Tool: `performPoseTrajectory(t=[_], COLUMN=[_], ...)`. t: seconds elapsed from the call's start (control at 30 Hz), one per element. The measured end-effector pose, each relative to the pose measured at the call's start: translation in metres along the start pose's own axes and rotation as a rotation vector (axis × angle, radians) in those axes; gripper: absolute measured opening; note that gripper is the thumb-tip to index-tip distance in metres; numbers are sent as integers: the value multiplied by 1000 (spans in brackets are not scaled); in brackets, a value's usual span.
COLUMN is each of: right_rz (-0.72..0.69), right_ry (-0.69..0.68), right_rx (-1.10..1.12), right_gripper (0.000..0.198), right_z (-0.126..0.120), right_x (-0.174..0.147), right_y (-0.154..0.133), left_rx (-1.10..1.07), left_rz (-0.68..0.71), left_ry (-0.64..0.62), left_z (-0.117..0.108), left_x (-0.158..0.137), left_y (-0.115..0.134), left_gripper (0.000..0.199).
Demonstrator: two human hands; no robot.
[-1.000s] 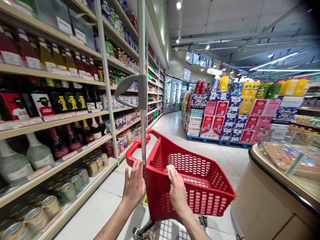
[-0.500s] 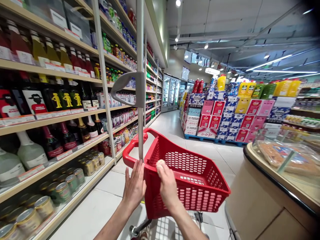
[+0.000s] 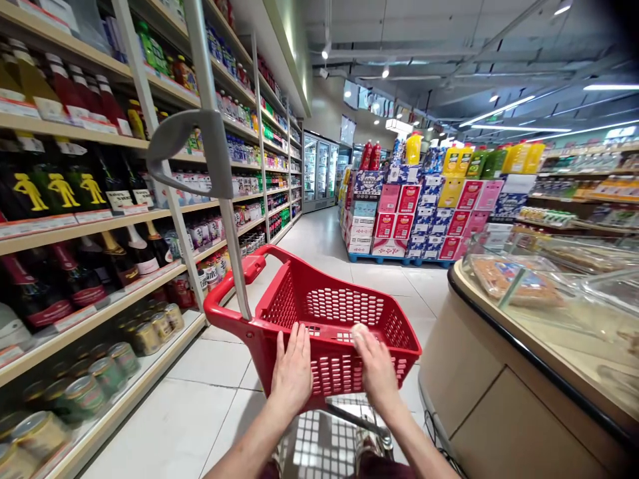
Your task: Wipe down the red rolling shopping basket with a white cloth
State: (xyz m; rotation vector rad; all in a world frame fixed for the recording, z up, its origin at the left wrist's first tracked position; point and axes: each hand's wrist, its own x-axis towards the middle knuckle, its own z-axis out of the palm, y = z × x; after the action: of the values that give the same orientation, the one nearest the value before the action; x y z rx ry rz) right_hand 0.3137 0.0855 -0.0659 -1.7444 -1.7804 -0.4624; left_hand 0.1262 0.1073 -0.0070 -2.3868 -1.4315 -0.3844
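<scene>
A red plastic shopping cart [image 3: 329, 376] with holed basket walls stands right in front of me. My left hand [image 3: 292, 366] lies with fingers stretched out against its near side rim. Farther along the same rim is my right hand [image 3: 377, 366], its fingers closed around a small pale item [image 3: 358, 332] that is mostly hidden. A metal pole [image 3: 234, 259] rises from the handle end of the cart and carries a grey loop-shaped grip [image 3: 184, 150]. The visible part of the basket's inside shows bare red plastic.
Shelves [image 3: 74, 233] of bottles and cans line the left. A counter [image 3: 479, 372] with packaged food under clear covers curves along the right. Stacked drink cartons [image 3: 399, 219] stand ahead on blue pallets. A tiled aisle [image 3: 319, 243] leads to glass-door fridges [image 3: 319, 169].
Both hands have shifted along the cart's side, the left one away from the pole's base onto the basket rim. The cart and pole now sit farther left and more tilted in view.
</scene>
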Motion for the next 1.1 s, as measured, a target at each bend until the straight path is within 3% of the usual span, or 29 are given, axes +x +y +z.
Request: performPoseTrajectory(t=[0.1, 0.23, 0.3, 0.43, 0.53, 0.63, 0.77, 0.97, 1.1], right_rz=[121, -50, -17, 166, 124, 81, 156, 54, 28], right_ry=[37, 33, 41, 128, 71, 53, 194, 11, 181], right_rx=[-71, -56, -75, -135, -136, -110, -95, -106, -70], right_gripper=[61, 61, 60, 58, 57, 58, 59, 63, 60], right_z=[-1, -3, -4, 7, 23, 23, 7, 8, 4], right_x=[-10, -19, -27, -66, -103, -115, -97, -98, -82], right_y=[22, 37, 55, 101, 116, 115, 112, 96, 75], left_rx=[-20, -72, -92, -85, -103, -105, -94, -101, -110], left_rz=[56, 155, 203, 265, 350, 379, 337, 357, 298], left_ry=[-62, -86, -74, -16, -17, -26, -3, -1, 13], left_z=[5, 18, 25, 39, 47, 49, 43, 39, 39], left_x=[5, 12, 14, 9, -1, -7, -7, -14, -17], left_y=[23, 55, 69, 88, 95, 96, 93, 83, 77], left_gripper=[57, 56, 56, 59, 58, 60, 62, 62, 61])
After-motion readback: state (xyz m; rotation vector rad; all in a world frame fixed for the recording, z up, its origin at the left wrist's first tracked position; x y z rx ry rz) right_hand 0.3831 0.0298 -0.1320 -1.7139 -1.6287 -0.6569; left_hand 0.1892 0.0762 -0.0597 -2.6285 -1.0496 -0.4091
